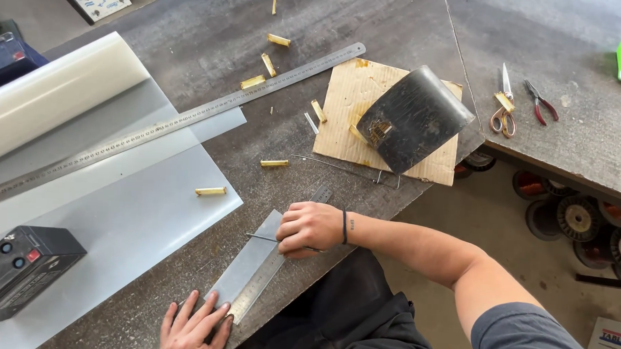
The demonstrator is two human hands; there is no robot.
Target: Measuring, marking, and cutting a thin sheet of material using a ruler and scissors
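Your left hand (193, 326) lies flat, fingers spread, pinning a short steel ruler (263, 276) and the narrow grey strip (247, 261) beneath it at the near edge of the counter (261, 26). Your right hand (309, 227) has its fingers closed on a thin metal scriber (260, 238), tip against the ruler's edge partway up the strip. The line looks only partly scored; the strip is uncut. Brass offcuts (274, 163) and the long ruler (166, 126) lie beyond.
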